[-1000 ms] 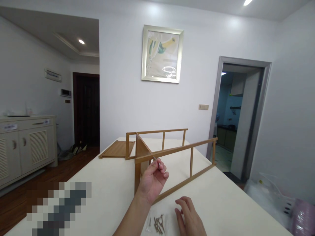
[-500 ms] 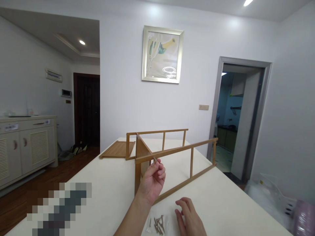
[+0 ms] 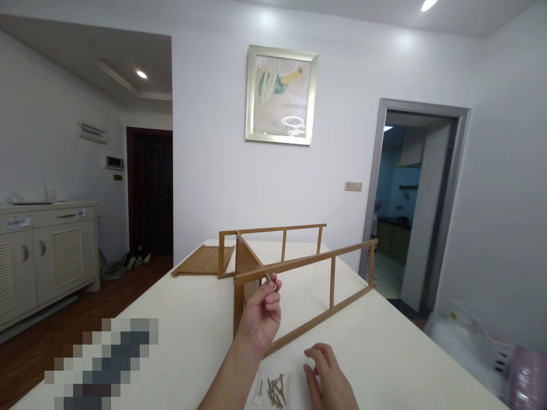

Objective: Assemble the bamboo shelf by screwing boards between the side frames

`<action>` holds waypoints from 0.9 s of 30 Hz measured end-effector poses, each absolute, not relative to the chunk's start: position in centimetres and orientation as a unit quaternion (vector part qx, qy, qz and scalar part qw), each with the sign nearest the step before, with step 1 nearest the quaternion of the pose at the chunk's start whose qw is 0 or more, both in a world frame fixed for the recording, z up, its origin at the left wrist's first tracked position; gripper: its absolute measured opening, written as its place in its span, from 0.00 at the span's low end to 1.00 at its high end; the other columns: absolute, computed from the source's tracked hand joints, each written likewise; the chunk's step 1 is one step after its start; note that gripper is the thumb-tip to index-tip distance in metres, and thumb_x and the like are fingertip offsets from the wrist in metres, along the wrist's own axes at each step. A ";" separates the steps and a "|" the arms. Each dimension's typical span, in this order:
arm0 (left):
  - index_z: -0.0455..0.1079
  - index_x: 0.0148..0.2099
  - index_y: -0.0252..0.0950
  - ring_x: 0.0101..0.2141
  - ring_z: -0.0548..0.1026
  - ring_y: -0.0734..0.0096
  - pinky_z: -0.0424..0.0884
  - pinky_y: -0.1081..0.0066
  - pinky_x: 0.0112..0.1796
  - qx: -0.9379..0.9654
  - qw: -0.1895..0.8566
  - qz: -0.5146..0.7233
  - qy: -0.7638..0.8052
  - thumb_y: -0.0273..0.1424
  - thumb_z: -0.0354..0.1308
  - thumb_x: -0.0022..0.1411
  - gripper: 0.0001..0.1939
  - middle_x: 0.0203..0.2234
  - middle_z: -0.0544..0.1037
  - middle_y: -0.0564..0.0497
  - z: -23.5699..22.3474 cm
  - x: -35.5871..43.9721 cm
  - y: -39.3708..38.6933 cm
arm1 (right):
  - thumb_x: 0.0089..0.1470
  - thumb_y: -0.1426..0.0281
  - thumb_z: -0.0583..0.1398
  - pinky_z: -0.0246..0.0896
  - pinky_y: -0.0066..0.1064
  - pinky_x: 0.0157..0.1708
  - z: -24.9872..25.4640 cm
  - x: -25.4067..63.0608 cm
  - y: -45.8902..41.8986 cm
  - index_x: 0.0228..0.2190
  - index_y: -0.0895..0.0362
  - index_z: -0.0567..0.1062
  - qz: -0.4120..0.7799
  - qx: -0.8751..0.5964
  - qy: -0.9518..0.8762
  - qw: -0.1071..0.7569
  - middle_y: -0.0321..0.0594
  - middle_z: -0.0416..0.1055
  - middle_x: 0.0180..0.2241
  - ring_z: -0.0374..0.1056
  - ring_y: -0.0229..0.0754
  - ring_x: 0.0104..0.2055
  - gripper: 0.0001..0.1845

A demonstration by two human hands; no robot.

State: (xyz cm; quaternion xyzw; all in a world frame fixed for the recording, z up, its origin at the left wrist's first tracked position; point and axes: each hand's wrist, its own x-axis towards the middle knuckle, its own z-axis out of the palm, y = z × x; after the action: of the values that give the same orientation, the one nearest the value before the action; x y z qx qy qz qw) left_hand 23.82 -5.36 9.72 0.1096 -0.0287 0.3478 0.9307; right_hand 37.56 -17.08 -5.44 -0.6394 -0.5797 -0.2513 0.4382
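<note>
My left hand (image 3: 260, 319) is raised at the near upper rail of a wooden rack frame (image 3: 307, 263), its fingers pinched on a small, thin, silvery hex key (image 3: 268, 277). The key's tip meets the rail near the joint with a wooden shelf panel (image 3: 248, 253), which joins the two side frames. My right hand (image 3: 328, 378) rests low over the table, fingers loosely bent and apart, holding nothing. Beside it, on the left, lies a clear plastic bag (image 3: 288, 382) with several brass-coloured screws (image 3: 276, 392). Whether a screw sits under the key is too small to tell.
A slatted wooden panel (image 3: 204, 261) lies on the white table (image 3: 179, 336) at the far left. A pixelated dark patch covers the left table edge. Plastic-wrapped items (image 3: 530, 376) stand beyond the right edge. Behind the table is a wall.
The fingers of my left hand have turned and shifted slightly, so more of the hex key shows. My right hand and the rack frame stay in place.
</note>
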 end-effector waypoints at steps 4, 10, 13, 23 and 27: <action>0.71 0.41 0.28 0.18 0.68 0.92 0.69 0.91 0.19 0.112 0.932 0.345 -0.028 0.18 0.46 0.67 0.12 0.32 0.75 0.47 9.4 23.7 -5.1 | 0.66 0.62 0.44 0.73 0.33 0.28 -5.5 37.6 -17.1 0.42 0.52 0.69 -0.251 -0.642 -0.581 0.432 0.45 0.68 0.39 0.74 0.43 0.33 0.16; 0.72 0.44 0.26 0.21 0.70 0.90 0.73 0.90 0.23 0.115 0.931 0.344 -0.050 0.13 0.49 0.60 0.14 0.36 0.76 0.45 8.9 23.5 -4.8 | 0.66 0.63 0.45 0.73 0.31 0.28 -5.8 37.7 -17.0 0.42 0.52 0.69 -0.250 -0.640 -0.580 0.437 0.45 0.68 0.39 0.74 0.42 0.32 0.16; 0.72 0.45 0.25 0.24 0.73 0.87 0.75 0.88 0.27 0.116 0.929 0.345 -0.065 0.12 0.49 0.57 0.17 0.37 0.77 0.44 8.7 23.5 -4.8 | 0.66 0.63 0.45 0.73 0.31 0.28 -5.9 37.9 -16.9 0.42 0.52 0.69 -0.253 -0.639 -0.584 0.431 0.45 0.68 0.39 0.74 0.42 0.32 0.15; 0.74 0.45 0.25 0.27 0.76 0.85 0.76 0.88 0.31 0.123 0.922 0.362 -0.058 0.12 0.46 0.61 0.18 0.36 0.78 0.43 8.8 23.6 -5.1 | 0.65 0.66 0.47 0.74 0.32 0.31 -5.4 37.9 -17.6 0.44 0.53 0.68 -0.220 -0.645 -0.610 0.404 0.45 0.68 0.41 0.75 0.42 0.36 0.13; 0.74 0.44 0.25 0.27 0.76 0.85 0.76 0.87 0.31 0.129 0.917 0.373 -0.052 0.12 0.42 0.63 0.20 0.36 0.78 0.43 8.7 23.6 -5.1 | 0.65 0.67 0.46 0.73 0.31 0.29 -6.2 38.5 -17.1 0.43 0.53 0.67 -0.244 -0.635 -0.609 0.407 0.45 0.68 0.40 0.74 0.42 0.35 0.13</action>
State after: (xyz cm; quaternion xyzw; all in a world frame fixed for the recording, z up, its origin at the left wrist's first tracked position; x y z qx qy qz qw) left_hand 23.60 -5.14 8.66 0.1294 -0.0523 0.3726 0.9174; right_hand 38.47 -17.05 -6.24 -0.6352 -0.6092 -0.2442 0.4072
